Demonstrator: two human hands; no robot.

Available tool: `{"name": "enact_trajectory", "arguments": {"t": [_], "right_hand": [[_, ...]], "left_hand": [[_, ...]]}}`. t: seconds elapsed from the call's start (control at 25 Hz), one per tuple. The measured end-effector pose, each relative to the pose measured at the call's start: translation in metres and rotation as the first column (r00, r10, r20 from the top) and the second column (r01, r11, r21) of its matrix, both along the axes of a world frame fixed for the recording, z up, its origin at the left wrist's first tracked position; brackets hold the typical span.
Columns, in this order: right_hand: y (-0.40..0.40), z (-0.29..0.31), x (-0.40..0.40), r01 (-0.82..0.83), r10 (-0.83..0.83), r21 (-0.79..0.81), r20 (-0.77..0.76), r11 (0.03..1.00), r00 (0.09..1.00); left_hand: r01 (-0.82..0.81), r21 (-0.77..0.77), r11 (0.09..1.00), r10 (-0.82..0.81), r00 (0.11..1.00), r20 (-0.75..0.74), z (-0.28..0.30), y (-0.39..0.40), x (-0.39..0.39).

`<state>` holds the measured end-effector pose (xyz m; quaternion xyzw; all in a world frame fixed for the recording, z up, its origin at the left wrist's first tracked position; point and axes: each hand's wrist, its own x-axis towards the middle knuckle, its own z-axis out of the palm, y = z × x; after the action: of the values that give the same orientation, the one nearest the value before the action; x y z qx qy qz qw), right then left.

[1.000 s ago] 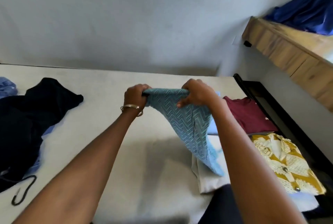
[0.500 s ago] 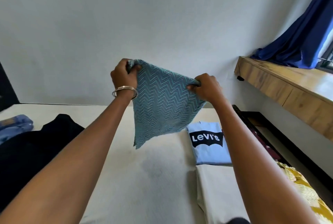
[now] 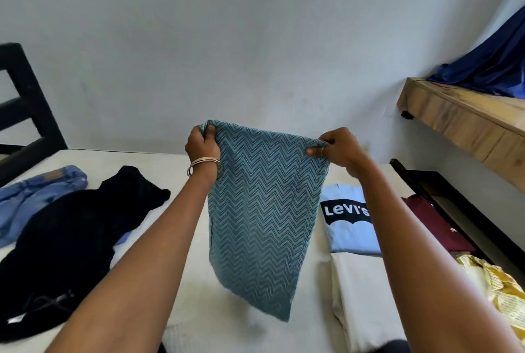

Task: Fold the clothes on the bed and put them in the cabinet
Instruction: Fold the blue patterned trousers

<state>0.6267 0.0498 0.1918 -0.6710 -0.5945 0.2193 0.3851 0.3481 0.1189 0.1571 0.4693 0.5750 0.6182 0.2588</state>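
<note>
A teal zigzag-patterned cloth (image 3: 261,216) hangs in the air above the bed (image 3: 193,304). My left hand (image 3: 202,145) pinches its top left corner and my right hand (image 3: 336,149) pinches the top right corner, so the cloth is stretched wide and drops straight down. On the bed's right side lie folded clothes: a light blue Levi's shirt (image 3: 348,220), a cream garment (image 3: 366,295), a maroon shirt (image 3: 431,222) and a yellow patterned shirt (image 3: 494,284). On the left lie an unfolded black garment (image 3: 71,239) and blue jeans (image 3: 37,196).
A black bed frame (image 3: 28,113) rises at the far left, and another black rail (image 3: 454,210) runs along the right side. A wooden shelf (image 3: 466,122) juts from the right wall with a blue curtain (image 3: 494,65) draped on it. A grey wall stands behind.
My hands lifted the teal cloth off the bed and moved apart. The cloth went from bunched to spread wide and hanging full length.
</note>
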Motion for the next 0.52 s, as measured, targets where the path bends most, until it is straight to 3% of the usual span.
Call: {"name": "enact_trajectory", "arguments": {"t": [0.08, 0.16, 0.24, 0.36, 0.52], "right_hand": [[0.008, -0.024, -0.005, 0.04, -0.028, 0.035, -0.305, 0.999, 0.952], [0.019, -0.045, -0.013, 0.083, -0.047, 0.053, -0.491, 0.995, 0.87], [0.031, -0.055, -0.017, 0.149, -0.077, 0.082, -0.564, 0.985, 0.822], [0.042, -0.044, -0.02, 0.236, -0.066, 0.206, -0.603, 0.95, 0.795], [0.033, -0.036, -0.014, 0.178, 0.073, 0.327, -0.628, 0.928, 0.775]], "left_hand": [[0.062, -0.11, 0.992, -0.04, 0.981, 0.189, -0.012, 0.013, 0.006], [0.132, -0.187, 0.973, -0.062, 0.939, 0.339, -0.021, 0.027, 0.014], [0.17, -0.177, 0.969, -0.083, 0.905, 0.418, -0.021, 0.041, 0.019], [0.199, -0.071, 0.977, -0.152, 0.897, 0.416, -0.005, 0.059, 0.022], [0.241, 0.034, 0.97, -0.232, 0.872, 0.43, 0.014, 0.055, 0.021]]}}
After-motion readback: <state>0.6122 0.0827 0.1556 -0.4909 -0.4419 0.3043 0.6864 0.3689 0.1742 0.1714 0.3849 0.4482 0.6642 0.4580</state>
